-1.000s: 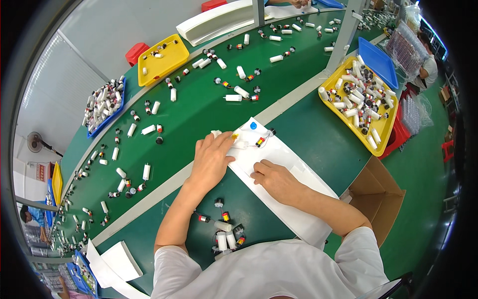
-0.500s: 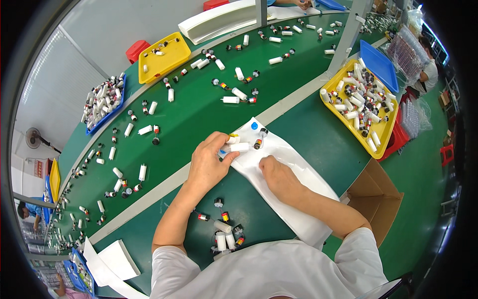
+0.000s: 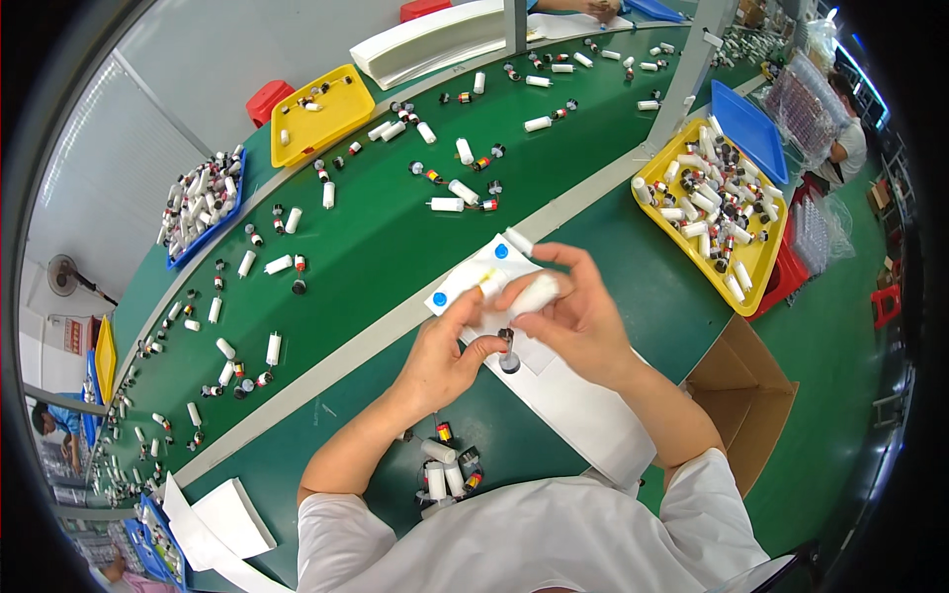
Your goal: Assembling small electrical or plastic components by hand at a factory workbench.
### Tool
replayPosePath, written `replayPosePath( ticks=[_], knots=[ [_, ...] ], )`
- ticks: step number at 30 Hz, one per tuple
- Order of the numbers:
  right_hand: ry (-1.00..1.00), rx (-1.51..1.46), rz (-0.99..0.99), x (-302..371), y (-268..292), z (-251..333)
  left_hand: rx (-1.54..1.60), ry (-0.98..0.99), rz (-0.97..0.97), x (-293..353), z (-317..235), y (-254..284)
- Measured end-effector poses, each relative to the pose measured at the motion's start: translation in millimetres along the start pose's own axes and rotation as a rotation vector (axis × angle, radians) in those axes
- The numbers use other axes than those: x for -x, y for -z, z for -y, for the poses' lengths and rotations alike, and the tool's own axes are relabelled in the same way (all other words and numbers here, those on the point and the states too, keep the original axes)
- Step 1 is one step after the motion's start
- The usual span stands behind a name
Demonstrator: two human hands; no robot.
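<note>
Two discs [image 3: 501,251] lie near right fingers [image 3: 571,259] pinching one white cylinder [image 3: 537,293]; left fingers' [image 3: 460,314] hold is unclear.

Plain white covers the held smooth plastic cylinder [image 3: 539,294]; the small round cap [image 3: 509,364] beside it is black and grey. The long flat paper sheet [image 3: 583,420] is white, with glossy blue round discs [image 3: 501,251] at its far end. Near, small cylindrical metal-and-plastic parts [image 3: 445,432] show red, yellow and black bands. The smooth flat belt [image 3: 366,227] is deep green, the shallow plastic tray [image 3: 698,257] at right bright yellow, the open cardboard box [image 3: 751,395] brown.
</note>
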State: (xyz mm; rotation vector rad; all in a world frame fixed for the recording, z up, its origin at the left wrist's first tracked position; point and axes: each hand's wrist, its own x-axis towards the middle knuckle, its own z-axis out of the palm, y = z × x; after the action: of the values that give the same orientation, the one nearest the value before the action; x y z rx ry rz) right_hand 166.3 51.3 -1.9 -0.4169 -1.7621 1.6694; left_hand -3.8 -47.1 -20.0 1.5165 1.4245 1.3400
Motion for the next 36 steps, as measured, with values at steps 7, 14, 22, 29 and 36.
replayPosePath(
  ticks=[7, 14, 22, 29, 36],
  knots=[
    [0.057, -0.261, -0.033, 1.6, 5.4, 2.5, -0.220, -0.008, 0.062, -7.4, -6.5, 0.8],
    [-0.144, -0.650, -0.115, 2.9, 6.7, 3.4, 0.565, 0.173, 0.042, -7.9, -4.5, -1.3],
    [-0.043, -0.411, -0.108, 8.3, 1.4, -1.7, 0.665, 0.195, 0.018, -11.0, -13.2, 0.3],
    [0.134, -0.165, 0.004, -4.0, 2.7, -11.9, 0.741, 0.435, 0.192, -6.9, -8.0, 8.0],
    [0.082, -0.045, -0.341, 6.6, 4.2, -21.8, 0.687, 0.409, 0.102, -5.2, -6.9, 6.7]
  ],
)
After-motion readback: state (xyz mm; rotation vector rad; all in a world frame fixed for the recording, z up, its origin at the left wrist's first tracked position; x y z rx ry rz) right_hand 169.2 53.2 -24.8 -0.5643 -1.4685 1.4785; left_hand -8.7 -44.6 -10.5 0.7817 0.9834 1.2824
